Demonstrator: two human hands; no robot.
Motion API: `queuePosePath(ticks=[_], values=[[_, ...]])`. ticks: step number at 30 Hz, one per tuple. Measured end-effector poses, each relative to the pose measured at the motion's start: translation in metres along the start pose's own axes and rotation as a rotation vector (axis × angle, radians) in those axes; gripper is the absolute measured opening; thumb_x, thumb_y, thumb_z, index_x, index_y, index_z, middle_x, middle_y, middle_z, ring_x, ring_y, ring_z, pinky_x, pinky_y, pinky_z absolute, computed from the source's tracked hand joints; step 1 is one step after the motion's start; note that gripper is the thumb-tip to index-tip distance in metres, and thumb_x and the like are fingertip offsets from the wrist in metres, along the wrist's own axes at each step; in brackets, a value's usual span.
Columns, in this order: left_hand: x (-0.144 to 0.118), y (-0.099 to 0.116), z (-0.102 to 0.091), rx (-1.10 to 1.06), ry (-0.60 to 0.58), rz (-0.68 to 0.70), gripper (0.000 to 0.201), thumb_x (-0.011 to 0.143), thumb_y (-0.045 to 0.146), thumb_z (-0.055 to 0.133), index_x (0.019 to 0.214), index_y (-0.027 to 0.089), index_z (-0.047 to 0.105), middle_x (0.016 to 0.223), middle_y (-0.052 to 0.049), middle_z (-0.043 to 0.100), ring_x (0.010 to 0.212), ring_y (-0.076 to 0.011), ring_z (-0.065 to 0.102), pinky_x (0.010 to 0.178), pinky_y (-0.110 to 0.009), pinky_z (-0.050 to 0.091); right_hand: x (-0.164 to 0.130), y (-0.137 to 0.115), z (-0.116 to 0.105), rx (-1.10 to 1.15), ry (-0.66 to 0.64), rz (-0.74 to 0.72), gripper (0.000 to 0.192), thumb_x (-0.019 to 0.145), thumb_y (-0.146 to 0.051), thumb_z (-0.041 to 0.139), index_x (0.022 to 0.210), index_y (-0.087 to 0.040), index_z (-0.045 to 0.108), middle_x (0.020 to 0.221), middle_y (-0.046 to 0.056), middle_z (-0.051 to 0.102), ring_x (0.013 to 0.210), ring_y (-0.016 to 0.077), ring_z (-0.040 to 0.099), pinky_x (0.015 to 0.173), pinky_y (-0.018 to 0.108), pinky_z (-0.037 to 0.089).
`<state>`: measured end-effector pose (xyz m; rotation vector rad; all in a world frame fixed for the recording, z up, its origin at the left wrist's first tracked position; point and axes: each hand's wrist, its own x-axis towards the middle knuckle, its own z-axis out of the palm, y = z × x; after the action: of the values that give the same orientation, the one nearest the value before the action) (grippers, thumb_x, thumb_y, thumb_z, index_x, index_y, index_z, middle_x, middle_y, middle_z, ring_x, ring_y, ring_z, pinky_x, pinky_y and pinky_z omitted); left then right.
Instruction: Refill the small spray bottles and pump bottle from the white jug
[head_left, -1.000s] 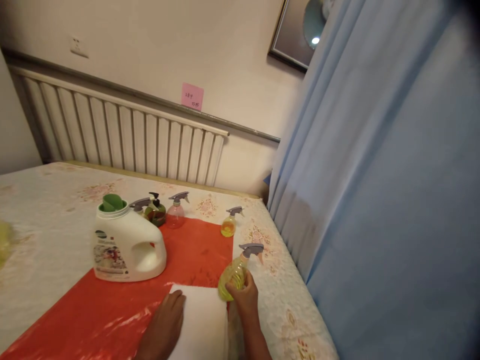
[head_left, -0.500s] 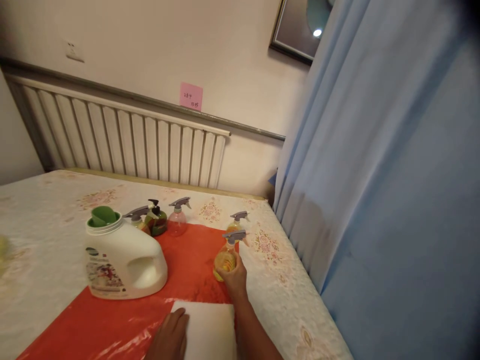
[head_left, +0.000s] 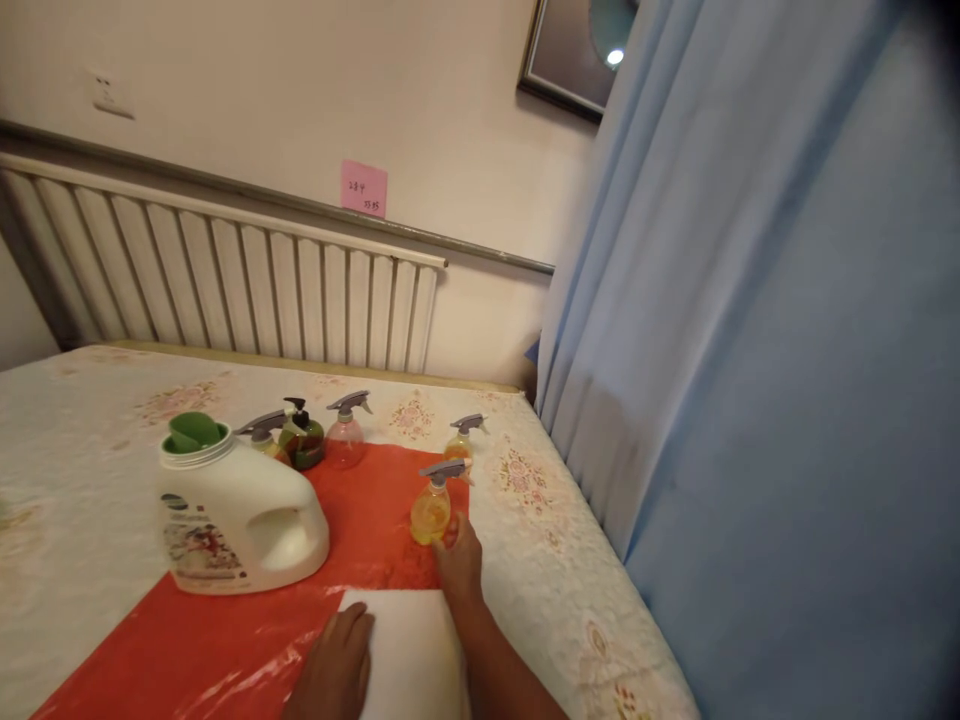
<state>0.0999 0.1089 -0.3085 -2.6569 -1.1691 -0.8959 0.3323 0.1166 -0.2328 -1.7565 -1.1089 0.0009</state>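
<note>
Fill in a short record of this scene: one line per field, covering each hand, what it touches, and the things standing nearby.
Left hand: flat on the white sheet
Right hand: at the base of the yellow spray bottle; grip unclear
Surface: red plastic sheet over a floral cloth
Nearby: white jug with green cap, upright
Behind: pump bottle, pink spray bottle, another yellow spray bottle
Right side: blue curtain
</note>
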Motion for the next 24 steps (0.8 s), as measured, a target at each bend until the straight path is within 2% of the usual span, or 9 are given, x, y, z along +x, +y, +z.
queuePosePath(ticks=[3,6,9,12,14,16,21,24], values=[[0.006,0.003,-0.007,-0.031,-0.039,-0.013,0.032,0.089,0.022,0.045,0.114,0.019,0.064,0.122,-0.014,0.068,0.114,-0.0296,0.062,0.100,-0.046,0.051,-0.037,0.004,-0.017,-0.088,-0.048,-0.146,0.020,0.077,-0.011,0.049,0.091,-0.020,0.062,0.079,0.003,0.065,0.069,0.0194,0.060,0.065,0.029,0.048],[0.016,0.010,-0.020,-0.081,-0.115,-0.061,0.032,0.088,0.020,0.043,0.110,0.018,0.066,0.119,-0.015,0.068,0.113,-0.0293,0.061,0.100,-0.045,0.049,-0.063,0.009,-0.025,-0.161,-0.085,-0.299,0.020,0.082,-0.009,0.043,0.074,-0.022,0.058,0.071,0.002,0.061,0.065,0.0188,0.056,0.063,0.029,0.046],[0.038,0.021,-0.037,-0.198,-0.218,-0.130,0.028,0.086,0.020,0.043,0.100,0.017,0.067,0.108,-0.015,0.070,0.102,-0.0287,0.064,0.096,-0.045,0.049,-0.071,0.014,-0.025,-0.218,-0.074,-0.379,0.026,0.083,-0.006,0.038,0.071,-0.022,0.055,0.069,0.004,0.059,0.065,0.0203,0.054,0.062,0.031,0.045],[0.074,0.032,-0.047,-0.405,-0.238,-0.250,0.030,0.086,0.033,0.048,0.104,0.016,0.065,0.106,-0.015,0.070,0.102,-0.0287,0.064,0.095,-0.043,0.048,-0.070,0.017,-0.022,-0.251,-0.048,-0.410,0.026,0.080,-0.003,0.038,0.076,-0.021,0.056,0.072,0.005,0.060,0.067,0.0219,0.056,0.063,0.033,0.046],[0.104,0.038,-0.046,-0.432,-0.235,-0.284,0.028,0.084,0.035,0.050,0.100,0.016,0.064,0.100,-0.012,0.071,0.093,-0.0259,0.066,0.086,-0.038,0.051,-0.070,0.019,-0.020,-0.263,-0.030,-0.425,0.027,0.079,-0.001,0.038,0.080,-0.021,0.057,0.073,0.005,0.061,0.068,0.0219,0.057,0.063,0.034,0.048],[0.135,0.042,-0.039,-0.443,-0.212,-0.310,0.030,0.084,0.035,0.049,0.103,0.016,0.063,0.101,-0.010,0.070,0.091,-0.0230,0.066,0.085,-0.034,0.051,-0.070,0.021,-0.019,-0.271,-0.005,-0.440,0.029,0.079,-0.001,0.037,0.083,-0.021,0.058,0.074,0.005,0.061,0.068,0.0217,0.057,0.063,0.034,0.048],[0.199,0.047,-0.022,-0.411,-0.117,-0.397,0.050,0.082,0.043,0.053,0.119,0.009,0.058,0.104,-0.013,0.064,0.089,-0.0260,0.064,0.080,-0.036,0.050,-0.072,0.024,-0.016,-0.293,0.061,-0.454,0.030,0.079,-0.002,0.037,0.083,-0.021,0.059,0.071,0.005,0.060,0.065,0.0221,0.057,0.060,0.034,0.049],[0.222,0.050,-0.019,-0.405,-0.101,-0.382,0.040,0.083,0.043,0.053,0.107,0.014,0.064,0.092,-0.008,0.063,0.081,-0.0235,0.062,0.071,-0.032,0.048,-0.073,0.025,-0.014,-0.307,0.088,-0.452,0.030,0.078,-0.002,0.038,0.086,-0.021,0.060,0.074,0.006,0.061,0.068,0.0233,0.058,0.063,0.036,0.051]])
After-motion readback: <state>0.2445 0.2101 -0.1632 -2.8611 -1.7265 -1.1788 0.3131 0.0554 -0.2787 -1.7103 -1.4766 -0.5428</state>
